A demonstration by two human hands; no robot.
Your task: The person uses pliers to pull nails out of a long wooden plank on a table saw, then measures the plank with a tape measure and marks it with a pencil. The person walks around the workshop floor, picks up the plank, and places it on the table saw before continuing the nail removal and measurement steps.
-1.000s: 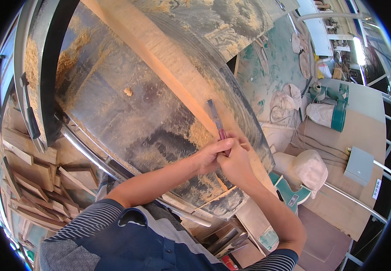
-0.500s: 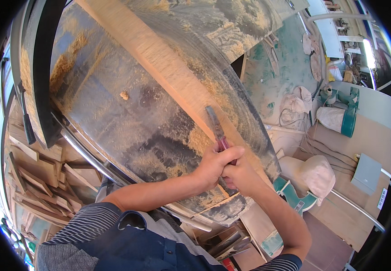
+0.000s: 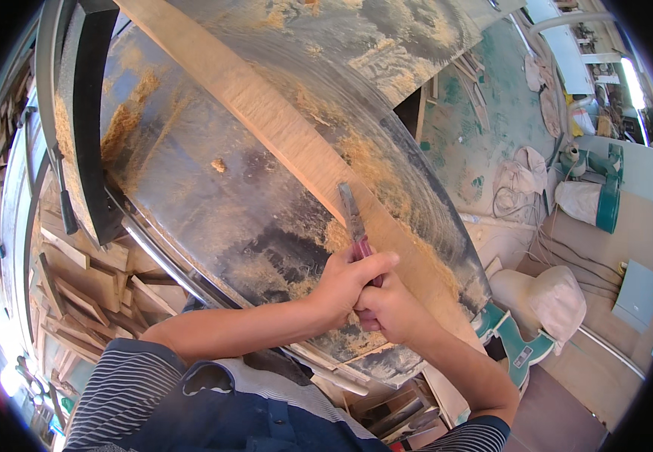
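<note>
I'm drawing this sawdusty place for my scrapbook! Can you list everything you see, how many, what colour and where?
Long board: one, light brown, slanting across the table
Red-handled tool: one, flat grey blade, over the board
Table: one, dark grey, centre
Sawdust: uncountable, tan, scattered on the table
Lever: one, black grip, left
Wood pieces: many, brown, lower left
Cloth bags: at least two, pale, right
Green machine parts: at least two, right
Box: one, grey-blue, far right
Light: one, white, upper right
Far-edge things: too small to tell
Sleeves: two, striped, bottom
Left fingers: some hidden, bare, around the red handle
Right fingers: some hidden, bare, just below the left ones
</note>
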